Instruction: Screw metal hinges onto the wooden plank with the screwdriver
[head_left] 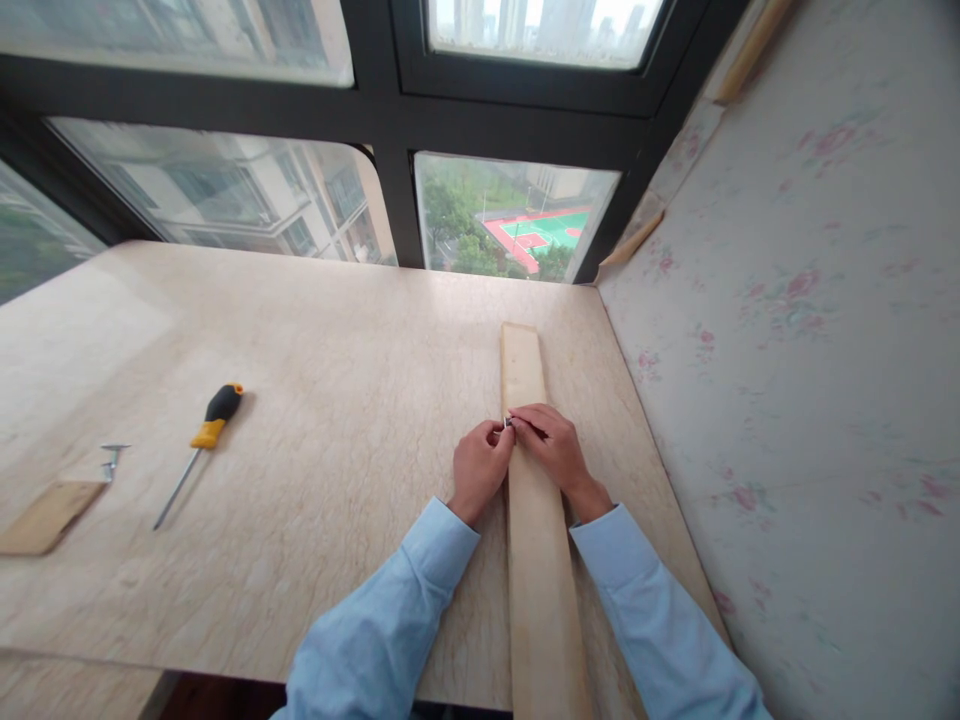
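A long, pale wooden board (546, 580) lies lengthwise on the stone-patterned tabletop, running from the near edge toward the window. Over its left edge, my left hand (480, 462) and my right hand (553, 447) meet with fingertips pinched together. Between them shows a small shiny metal piece (508, 423); its exact kind is too small to make out. The fingers of my right hand rest across the board's top, while my left hand sits beside it on the left.
A screwdriver (208, 430) with a black and yellow handle lies to the left. Farther left are several screws (112, 458) beside a small wooden piece (49, 517). Dark-framed windows (390, 120) bound the back, and a flower-papered wall (810, 350) the right.
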